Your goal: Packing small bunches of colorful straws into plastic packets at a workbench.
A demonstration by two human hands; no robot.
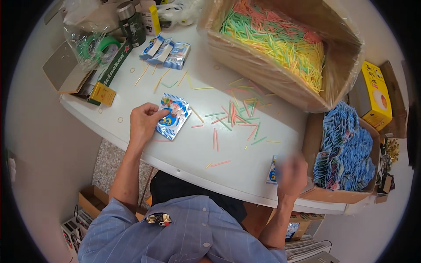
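My left hand (144, 121) rests on a small stack of blue printed packets (174, 116) lying on the white table (131, 94), its fingers pressing the stack's left edge. My right hand (292, 174) is blurred near the table's front edge and holds another blue packet (272, 171). Loose thin sticks (239, 115) in pink, green and yellow lie scattered between the two hands. A cardboard box of blue packets (346, 149) stands just right of my right hand.
A large plastic-lined carton (267, 74) full of coloured sticks sits at the back. Several more blue packets (166, 51), a dark flask (130, 23), green tape rolls (101, 46) and a yellow box (376, 94) surround the work area.
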